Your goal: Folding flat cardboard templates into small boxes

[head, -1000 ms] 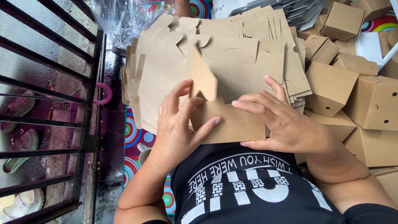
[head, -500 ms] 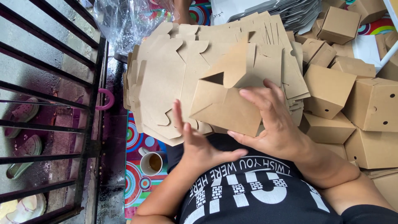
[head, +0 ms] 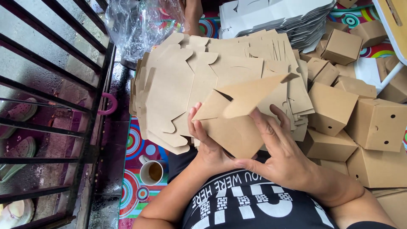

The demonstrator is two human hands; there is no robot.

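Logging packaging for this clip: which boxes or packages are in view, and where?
Half-folded brown cardboard box: centre, held in both hands.
Stack of flat brown cardboard blanks: behind it.
Assembled brown cardboard cube boxes: piled right.
Grey-white flat sheets: top.
Clear plastic bag: top left.

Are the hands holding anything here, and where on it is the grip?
Yes. Both hands hold a half-folded brown cardboard box. The left hand supports its lower left side, and the right hand grips its lower right edge, fingers spread over the panel.
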